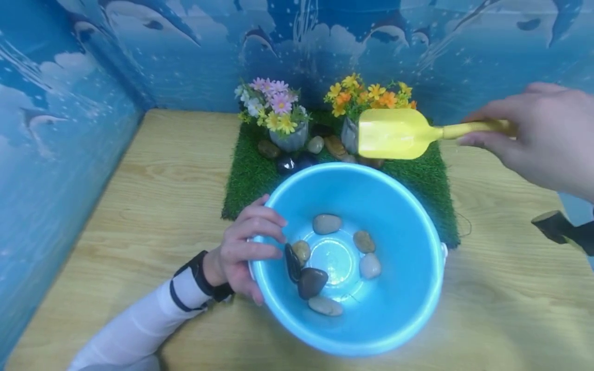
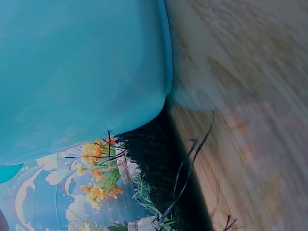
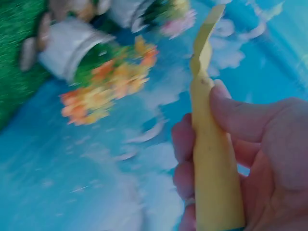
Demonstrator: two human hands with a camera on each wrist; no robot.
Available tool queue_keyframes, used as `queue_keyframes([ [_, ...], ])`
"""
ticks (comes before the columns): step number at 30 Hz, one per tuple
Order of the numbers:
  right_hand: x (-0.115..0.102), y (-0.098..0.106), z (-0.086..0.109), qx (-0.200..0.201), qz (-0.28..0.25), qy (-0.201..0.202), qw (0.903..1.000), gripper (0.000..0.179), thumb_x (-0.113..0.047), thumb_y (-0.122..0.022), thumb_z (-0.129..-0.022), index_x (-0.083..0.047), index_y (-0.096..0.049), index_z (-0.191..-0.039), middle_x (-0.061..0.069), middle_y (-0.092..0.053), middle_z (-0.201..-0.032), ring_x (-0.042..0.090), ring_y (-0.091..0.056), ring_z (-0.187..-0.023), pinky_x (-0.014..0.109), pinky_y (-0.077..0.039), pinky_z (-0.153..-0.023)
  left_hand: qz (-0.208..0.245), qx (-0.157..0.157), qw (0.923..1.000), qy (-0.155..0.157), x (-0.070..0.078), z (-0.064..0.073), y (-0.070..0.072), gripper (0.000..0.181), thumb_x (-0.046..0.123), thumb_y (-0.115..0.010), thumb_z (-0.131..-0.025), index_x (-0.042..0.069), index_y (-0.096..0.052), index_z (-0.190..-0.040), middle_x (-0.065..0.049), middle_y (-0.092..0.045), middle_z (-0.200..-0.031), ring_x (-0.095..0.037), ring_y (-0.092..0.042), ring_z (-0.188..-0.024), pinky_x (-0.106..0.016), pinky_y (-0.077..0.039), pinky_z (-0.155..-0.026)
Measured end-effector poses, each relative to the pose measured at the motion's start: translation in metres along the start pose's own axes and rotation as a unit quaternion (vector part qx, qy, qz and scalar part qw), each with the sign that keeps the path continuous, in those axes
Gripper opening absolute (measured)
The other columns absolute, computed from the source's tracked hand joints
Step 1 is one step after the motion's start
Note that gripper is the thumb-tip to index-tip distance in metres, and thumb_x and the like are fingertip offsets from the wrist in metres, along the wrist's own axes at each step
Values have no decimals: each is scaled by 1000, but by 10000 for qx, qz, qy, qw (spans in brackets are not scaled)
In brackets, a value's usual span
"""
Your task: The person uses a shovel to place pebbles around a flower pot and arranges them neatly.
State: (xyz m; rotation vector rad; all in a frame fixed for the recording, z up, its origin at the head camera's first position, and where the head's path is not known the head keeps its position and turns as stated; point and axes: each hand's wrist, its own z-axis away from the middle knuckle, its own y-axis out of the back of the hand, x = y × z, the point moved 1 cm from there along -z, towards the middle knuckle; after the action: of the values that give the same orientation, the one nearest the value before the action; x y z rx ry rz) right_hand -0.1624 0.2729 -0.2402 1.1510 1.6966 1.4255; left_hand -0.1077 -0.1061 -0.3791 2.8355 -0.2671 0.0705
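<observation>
A light blue bucket [image 1: 352, 348] stands partly over the front of a green turf mat, its mouth facing up. My left hand [image 1: 248, 247] grips its left rim, fingers over the edge and thumb outside. Inside lie several stones, among them a grey one [image 1: 327, 224], a white one [image 1: 370, 266] and a dark brown one [image 1: 313, 283]. My right hand [image 1: 552, 139] holds a yellow toy shovel [image 1: 394, 134] by its handle, above the mat's right side. In the right wrist view the fingers and thumb wrap the shovel handle [image 3: 211, 159]. The left wrist view shows the bucket's outer wall [image 2: 82, 72].
Behind the bucket, a pot of pink flowers [image 1: 280, 103] and one of orange flowers [image 1: 364, 98] stand on the turf mat [image 1: 246, 175]. Several stones lie around the pots, including a shiny black one [image 1: 286, 164]. A dolphin-print backdrop [image 1: 209, 51] borders the wooden table [image 1: 171, 170].
</observation>
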Motion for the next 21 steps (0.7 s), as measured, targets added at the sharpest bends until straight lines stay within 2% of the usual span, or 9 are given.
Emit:
queue_keyframes([
  [2,-9,3,2,417,6,592,9974,28,-24,-77,-88,-1,-73,-105,15,-68,-79,30,-44,-72,40,-33,-57,27,2,10000,-10,0,0,0,57,62,-51,-96,7,-62,-87,-14,-63,-88,-34,-56,-93,-51,-27,-115],
  [4,-21,5,5,655,118,1192,9906,30,-31,-76,-88,-5,-74,-104,12,-70,-83,29,-48,-75,42,-37,-60,78,-2,10000,-5,0,1,0,56,62,-52,-95,7,-62,-88,-15,-62,-89,-34,-56,-95,-52,-27,-116],
  [7,-41,3,8,669,242,1822,9807,33,-42,-75,-87,-15,-76,-106,7,-70,-87,29,-54,-82,47,-43,-67,118,-29,9999,35,0,1,0,56,61,-53,-95,7,-62,-88,-15,-62,-90,-34,-55,-97,-52,-26,-116],
  [9,-55,-5,10,686,281,2170,9734,35,-48,-74,-87,-26,-73,-115,0,-71,-96,27,-56,-90,49,-44,-75,106,-38,9999,73,0,1,1,56,61,-54,-95,7,-63,-88,-15,-62,-91,-34,-55,-98,-52,-26,-116],
  [12,-83,-11,13,544,67,2566,9650,32,-40,-78,-85,-30,-72,-115,-2,-68,-96,26,-55,-91,48,-42,-77,67,-53,9999,90,1,1,1,56,62,-53,-95,7,-63,-88,-15,-62,-90,-34,-55,-97,-53,-27,-115],
  [15,-113,-10,13,322,-12,2931,9556,31,-16,-84,-79,-21,-72,-108,3,-64,-90,26,-49,-87,46,-40,-75,37,-45,10000,56,0,1,1,56,62,-53,-95,7,-63,-88,-15,-62,-90,-34,-56,-97,-52,-26,-116],
  [19,-138,-14,10,-7,351,3093,9503,29,1,-85,-73,-12,-69,-93,5,-58,-82,27,-43,-82,45,-40,-75,16,3,10000,57,0,1,1,56,62,-54,-95,7,-63,-88,-15,-63,-90,-34,-56,-97,-53,-26,-116],
  [21,-144,-19,8,-126,551,3124,9483,24,-1,-84,-76,-12,-68,-90,4,-57,-81,27,-42,-80,44,-39,-75,25,33,10000,74,1,2,0,56,62,-54,-94,7,-63,-88,-15,-63,-90,-34,-56,-97,-53,-27,-115],
])
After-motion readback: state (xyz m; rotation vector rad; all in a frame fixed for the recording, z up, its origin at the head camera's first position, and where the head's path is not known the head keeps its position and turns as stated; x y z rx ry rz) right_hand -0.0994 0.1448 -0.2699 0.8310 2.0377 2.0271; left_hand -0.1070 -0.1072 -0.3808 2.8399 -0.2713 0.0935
